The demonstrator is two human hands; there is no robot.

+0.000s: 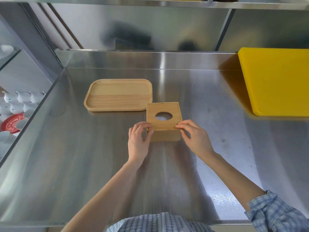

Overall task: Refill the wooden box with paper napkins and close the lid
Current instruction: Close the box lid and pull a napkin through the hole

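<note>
A square wooden box (165, 135) stands on the steel counter in the middle of the view. Its sliding lid (163, 109) lies flat on top and has an oval hole through which white paper napkins (163, 116) show. My left hand (138, 139) holds the box's near left corner, fingertips on the lid's near edge. My right hand (194, 136) holds the near right corner, fingertips also on the lid's edge.
A shallow wooden tray (93, 104) lies just behind and left of the box. A yellow cutting board (275, 81) lies at the right. White cups and a red plate (11, 124) sit on a lower level past the counter's left edge.
</note>
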